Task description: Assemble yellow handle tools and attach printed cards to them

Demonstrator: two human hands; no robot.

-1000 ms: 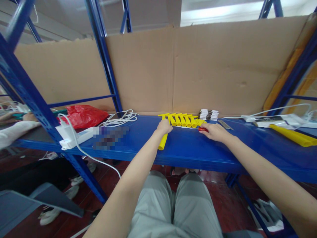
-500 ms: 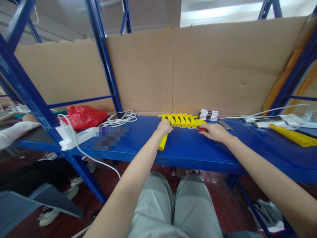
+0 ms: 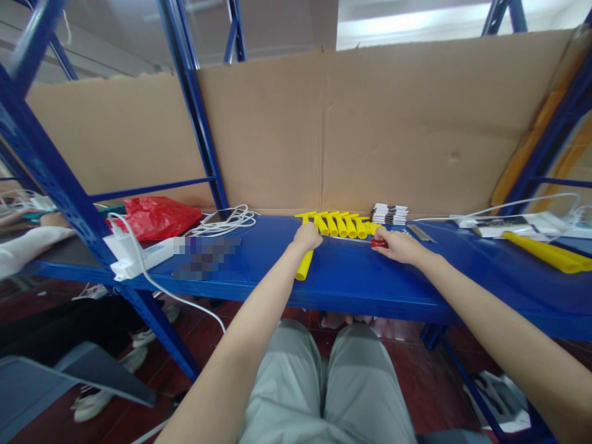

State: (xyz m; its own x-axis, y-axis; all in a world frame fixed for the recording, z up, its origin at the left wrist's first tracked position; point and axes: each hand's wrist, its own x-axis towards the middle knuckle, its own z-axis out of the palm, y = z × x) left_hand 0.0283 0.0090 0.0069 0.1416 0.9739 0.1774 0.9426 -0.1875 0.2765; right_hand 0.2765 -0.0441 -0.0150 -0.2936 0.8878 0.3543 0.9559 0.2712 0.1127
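Observation:
My left hand (image 3: 306, 237) is closed around the shaft of a yellow T-shaped tool (image 3: 303, 266), whose thick round handle end points toward me. Several matching yellow T-shaped tools (image 3: 342, 227) lie in a row just right of that hand, crossbars toward the cardboard. My right hand (image 3: 398, 245) has its fingers closed on a small red object (image 3: 379, 243), whose kind I cannot make out. A thin pale strip (image 3: 345, 238) lies along the front of the row, between my hands.
Behind the row sits a stack of white pieces (image 3: 390, 214) with dark bands. A flat metal strip (image 3: 420, 233) and yellow tubes (image 3: 550, 253) are to the right. Leftward are a power strip (image 3: 148, 256), white cable (image 3: 231, 220) and red bag (image 3: 160, 217). A co-worker's sleeve (image 3: 32, 246) shows far left.
My right hand and the red object have shifted very slightly. My left hand stays on the yellow tool.

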